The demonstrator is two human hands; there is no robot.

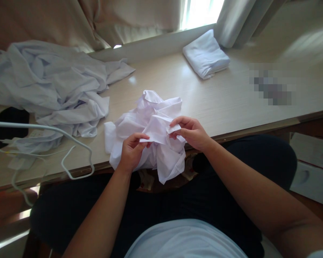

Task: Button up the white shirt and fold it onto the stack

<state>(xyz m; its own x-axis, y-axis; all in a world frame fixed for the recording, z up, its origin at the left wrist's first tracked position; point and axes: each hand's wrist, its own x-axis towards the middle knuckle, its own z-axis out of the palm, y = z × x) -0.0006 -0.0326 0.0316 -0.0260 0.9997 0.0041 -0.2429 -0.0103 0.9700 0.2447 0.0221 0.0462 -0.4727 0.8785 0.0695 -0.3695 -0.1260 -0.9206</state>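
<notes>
While both hands meet at the desk's front edge, one loose white cloth [157, 127] lies directly beneath and between them, crumpled, its lower folds hanging over the edge.

Left hand [134, 150]: closed in a pinch, thumb and fingers on the cloth's near edge; most of the bunched material lies beyond and to the right of it.

Right hand [191, 132]: likewise pinching, a small turned-up piece of the same cloth at the fingertips; the bulk lies to its left. A taut stretch of edge runs between the two grips.

Desk [239, 104]: pale, wood-grained, bearing the following.

Folded white cloth [206, 55]: one, compact, at the back, beyond the right hand.

Heap of white cloth [54, 79]: rumpled, far left, well apart from the folded one.

White cable [90, 157]: looped, left front.

White flat items [314, 181]: lower right, below desk level; whether boxes, cannot tell.
</notes>
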